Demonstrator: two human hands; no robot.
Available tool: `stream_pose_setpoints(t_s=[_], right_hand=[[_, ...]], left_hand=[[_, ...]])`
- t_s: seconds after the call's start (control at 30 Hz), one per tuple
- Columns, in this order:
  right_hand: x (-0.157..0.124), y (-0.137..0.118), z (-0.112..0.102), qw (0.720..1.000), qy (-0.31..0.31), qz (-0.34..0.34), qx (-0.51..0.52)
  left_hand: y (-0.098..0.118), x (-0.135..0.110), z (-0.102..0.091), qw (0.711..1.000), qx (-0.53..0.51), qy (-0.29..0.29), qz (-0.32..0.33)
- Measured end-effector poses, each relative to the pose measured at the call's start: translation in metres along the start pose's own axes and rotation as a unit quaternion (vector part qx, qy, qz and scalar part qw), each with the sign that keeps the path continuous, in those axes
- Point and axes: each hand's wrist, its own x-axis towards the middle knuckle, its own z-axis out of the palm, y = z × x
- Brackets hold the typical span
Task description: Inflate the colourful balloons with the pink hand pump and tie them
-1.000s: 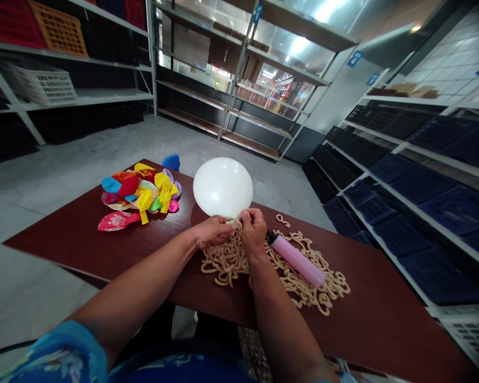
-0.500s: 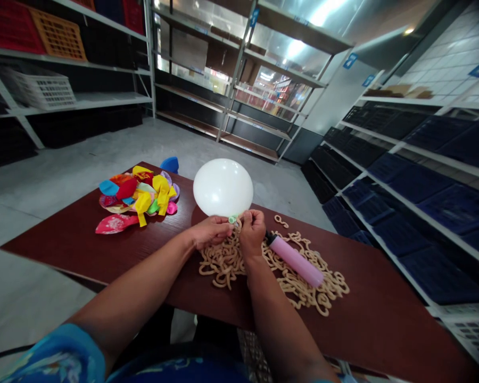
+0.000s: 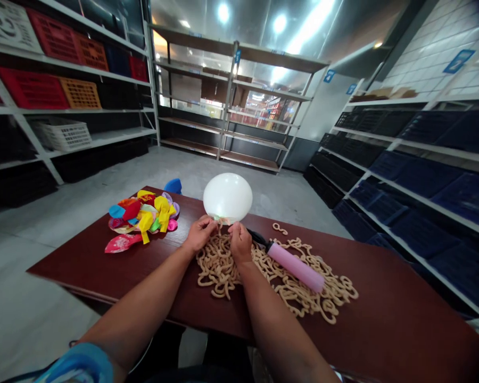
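Observation:
A white inflated balloon (image 3: 228, 196) sits upright beyond my fingers, its neck toward me. My left hand (image 3: 200, 234) is closed in a pinch at the left of the neck. On the right, my right hand (image 3: 240, 242) is closed with thumb and fingers pressed together. A thin pale strip spans the small gap between both hands; whether it is all balloon neck is unclear. Beneath them lies a heap of curly tan cord-like pieces (image 3: 219, 263). A pink hand pump (image 3: 297, 267) with a black nozzle rests on the heap, right of my right hand.
Uninflated balloons (image 3: 143, 215) in many colours are piled at the left of the brown table (image 3: 143, 266). One tan looped piece (image 3: 280, 229) lies apart. A blue object (image 3: 173, 186) stands behind the table. Shelves (image 3: 239, 141) with crates line the room.
My hands have moved slightly apart, and the pale strip between them looks longer. The balloon has shifted a little on the table toward my left hand. The camera has tilted up.

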Motion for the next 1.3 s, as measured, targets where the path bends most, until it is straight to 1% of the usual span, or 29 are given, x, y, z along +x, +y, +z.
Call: stream_pose_setpoints(t_s=[0.13,0.23,0.3,0.37,0.43,0.5,0.57,0.6,0.7,0.77,0.83,0.9,0.97,1.07,1.13,1.2,1.3], right_hand=[[0.0,0.001,0.001,1.0,-0.001,-0.017,-0.017],[0.0,0.001,0.001,0.998,-0.001,-0.037,-0.04],[0.001,0.001,0.002,0.998,-0.004,-0.041,-0.052],[0.001,0.001,0.002,0.997,-0.005,-0.041,-0.058],[0.001,0.001,0.001,0.997,-0.006,-0.044,-0.061],[0.001,0.001,0.001,0.997,-0.007,-0.051,-0.063],[0.001,0.002,0.0,0.996,-0.008,-0.055,-0.065],[0.001,0.002,0.0,0.996,-0.008,-0.056,-0.066],[0.001,0.002,0.0,0.996,-0.009,-0.059,-0.07],[0.001,0.003,0.001,0.995,-0.011,-0.066,-0.071],[0.001,0.002,0.002,0.995,-0.013,-0.066,-0.07],[0.001,0.002,0.002,0.995,-0.015,-0.062,-0.07],[0.001,0.001,0.002,0.995,-0.017,-0.063,-0.073],[0.002,0.001,0.002,0.994,-0.021,-0.071,-0.081],[0.002,0.002,0.002,0.994,-0.024,-0.07,-0.083],[0.002,0.002,0.002,0.994,-0.026,-0.07,-0.083],[0.002,0.001,0.002,0.993,-0.025,-0.071,-0.088]], left_hand=[[0.017,0.004,0.006,1.0,-0.013,0.025,-0.005],[0.03,0.014,0.014,0.999,-0.005,0.037,-0.037],[0.033,0.025,0.019,0.996,0.006,0.057,-0.066],[0.031,0.039,0.025,0.994,0.018,0.07,-0.083],[0.024,0.052,0.029,0.993,0.026,0.053,-0.1],[0.016,0.062,0.03,0.993,0.043,0.005,-0.113],[0.008,0.066,0.028,0.991,0.067,-0.034,-0.115],[0.005,0.066,0.025,0.989,0.09,-0.044,-0.106],[-0.001,0.06,0.01,0.975,0.203,-0.047,-0.075],[-0.002,0.053,-0.004,0.952,0.3,-0.034,-0.053],[0.001,0.045,-0.022,0.922,0.386,-0.006,-0.021],[0.007,0.038,-0.043,0.886,0.463,0.036,0.015],[0.014,0.033,-0.065,0.847,0.523,0.086,0.026],[0.02,0.029,-0.095,0.798,0.584,0.15,-0.009],[0.02,0.028,-0.11,0.773,0.609,0.172,-0.04],[0.017,0.029,-0.12,0.758,0.624,0.176,-0.072],[0.007,0.034,-0.128,0.747,0.634,0.162,-0.114]])
